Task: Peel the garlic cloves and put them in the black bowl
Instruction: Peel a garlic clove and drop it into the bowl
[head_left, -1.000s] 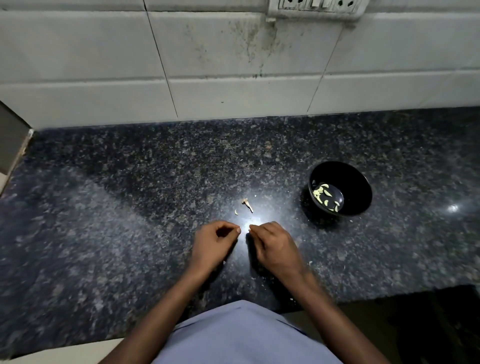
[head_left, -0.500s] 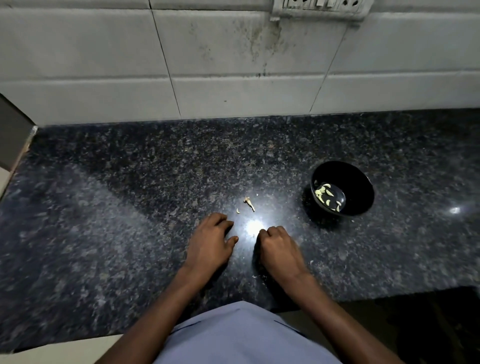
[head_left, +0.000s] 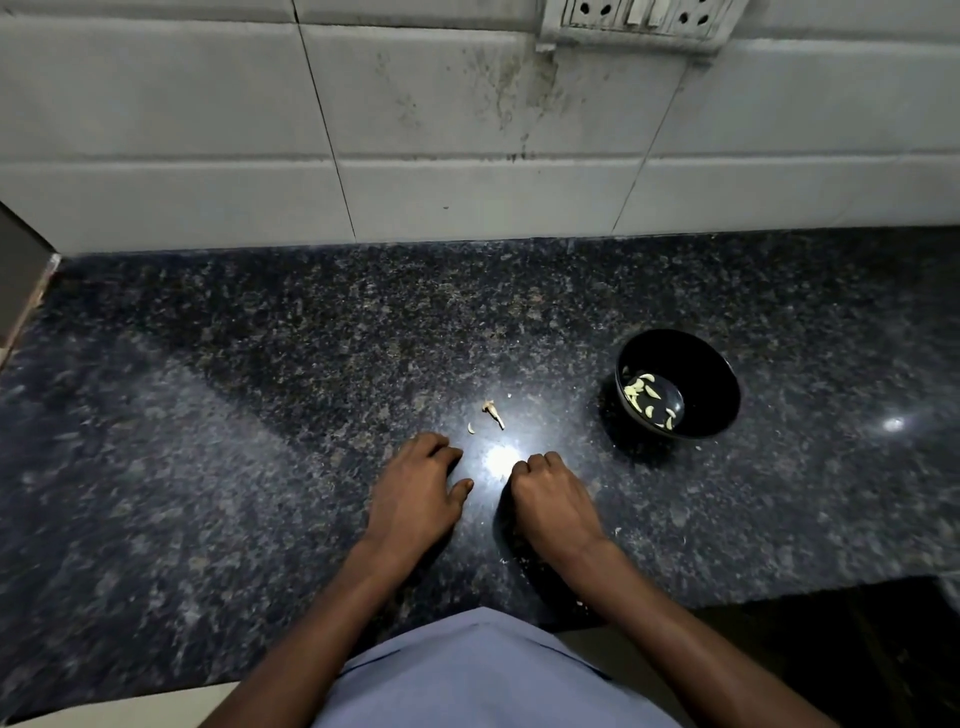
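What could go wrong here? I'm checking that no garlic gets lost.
1. The small clove and the stem scrap lie close together on the speckled counter; the clove might be overlooked or swept off with the scrap.
2. The right hand is curled, contents hidden; carrying a clove to the bowl could drop it.

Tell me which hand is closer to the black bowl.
Right. The right hand rests on the counter just short of the black bowl, toward its near left; the left hand lies farther left.

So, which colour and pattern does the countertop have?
The countertop is dark, nearly black stone with grey and brownish speckles, glossy; it shows best in the head view.
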